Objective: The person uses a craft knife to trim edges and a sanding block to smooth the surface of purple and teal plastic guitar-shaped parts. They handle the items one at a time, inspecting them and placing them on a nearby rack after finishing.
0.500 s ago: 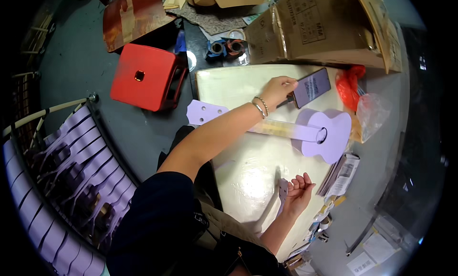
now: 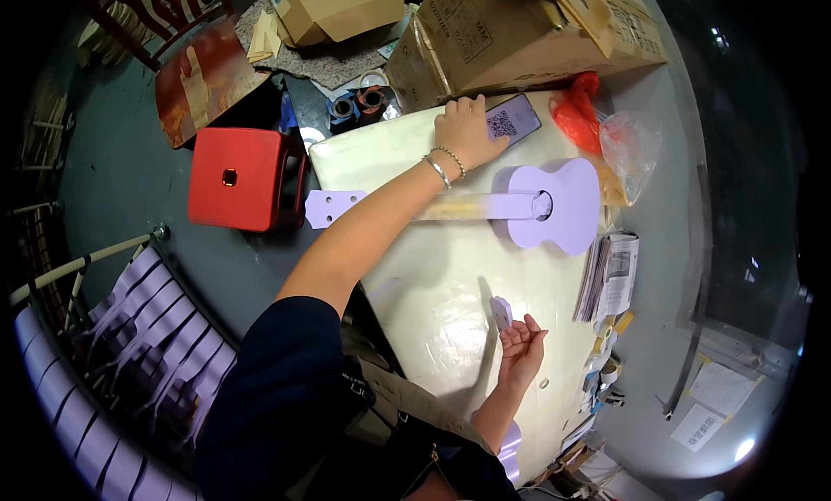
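Note:
My left hand [image 2: 467, 133] reaches across to the far side of the cream-topped table [image 2: 424, 302] and holds the left end of a smartphone [image 2: 512, 122], whose lit screen shows a square dark pattern. Below that forearm lies a lilac ukulele [image 2: 567, 207], its body to the right and headstock to the left; the forearm crosses its neck, part of which is yellowish. My right hand [image 2: 524, 350] is palm up beside the headstock of a second lilac ukulele [image 2: 502, 313]. Its fingers are loosely bent and apart, with nothing seen in them. The hand and forearm hide that ukulele's neck.
A red stool [image 2: 234, 176] and a wooden chair [image 2: 203, 81] stand left of the table. Lilac ukuleles fill a rack [image 2: 147, 345] at lower left. Cardboard boxes [image 2: 493, 42] sit behind the table. Plastic bags [image 2: 628, 150] and stacked papers [image 2: 610, 276] line its right edge.
The phone's screen has gone from lines of text to a square pattern, and my left hand now covers more of its left end. The whole view has shifted and turned slightly.

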`<move>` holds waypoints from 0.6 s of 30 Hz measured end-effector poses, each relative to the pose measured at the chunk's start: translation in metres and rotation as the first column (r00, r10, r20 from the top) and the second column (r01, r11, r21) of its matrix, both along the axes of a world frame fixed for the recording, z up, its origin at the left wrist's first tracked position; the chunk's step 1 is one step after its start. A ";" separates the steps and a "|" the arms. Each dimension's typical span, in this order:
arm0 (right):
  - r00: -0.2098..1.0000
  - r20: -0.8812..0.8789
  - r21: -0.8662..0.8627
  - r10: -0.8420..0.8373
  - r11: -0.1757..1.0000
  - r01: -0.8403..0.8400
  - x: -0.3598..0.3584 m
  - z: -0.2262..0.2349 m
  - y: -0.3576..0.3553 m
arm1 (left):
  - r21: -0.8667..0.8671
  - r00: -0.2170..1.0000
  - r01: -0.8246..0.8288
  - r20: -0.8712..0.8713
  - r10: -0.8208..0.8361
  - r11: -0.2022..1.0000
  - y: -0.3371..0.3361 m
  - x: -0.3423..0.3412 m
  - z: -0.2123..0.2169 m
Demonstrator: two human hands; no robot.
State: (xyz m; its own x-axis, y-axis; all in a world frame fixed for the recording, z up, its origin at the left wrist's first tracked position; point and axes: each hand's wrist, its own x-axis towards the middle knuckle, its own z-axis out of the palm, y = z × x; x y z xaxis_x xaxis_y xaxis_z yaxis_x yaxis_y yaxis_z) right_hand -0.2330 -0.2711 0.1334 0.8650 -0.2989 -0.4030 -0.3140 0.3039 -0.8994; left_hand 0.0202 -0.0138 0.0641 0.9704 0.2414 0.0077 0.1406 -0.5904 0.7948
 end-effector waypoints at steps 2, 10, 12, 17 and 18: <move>0.999 -0.013 -0.006 -0.046 0.999 0.046 -0.008 -0.001 -0.006 | 0.221 0.998 0.054 -0.049 -0.044 0.974 -0.009 0.006 0.013; 0.985 0.004 -0.058 -0.171 0.984 0.171 -0.034 0.000 -0.014 | 0.419 0.967 0.154 -0.251 -0.048 0.895 -0.047 0.045 0.011; 0.981 0.009 -0.040 -0.192 0.981 0.192 -0.040 -0.001 -0.017 | 0.385 0.961 0.148 -0.275 -0.039 0.911 -0.051 0.048 0.011; 0.975 0.016 0.018 -0.220 0.975 0.220 -0.053 -0.010 -0.024 | 0.354 0.973 0.102 -0.228 -0.020 0.930 -0.055 0.044 0.013; 0.974 0.012 0.020 -0.225 0.974 0.225 -0.054 -0.010 -0.023 | 0.350 0.973 0.097 -0.232 -0.014 0.932 -0.055 0.044 0.014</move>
State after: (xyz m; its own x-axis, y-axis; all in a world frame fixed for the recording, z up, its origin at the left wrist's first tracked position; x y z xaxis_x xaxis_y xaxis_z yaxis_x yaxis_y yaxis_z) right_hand -0.2868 -0.2940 0.1235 0.7820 -0.4793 -0.3986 -0.2229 0.3822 -0.8968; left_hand 0.0644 -0.0685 0.0780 0.9687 0.2088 -0.1339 0.2478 -0.8403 0.4822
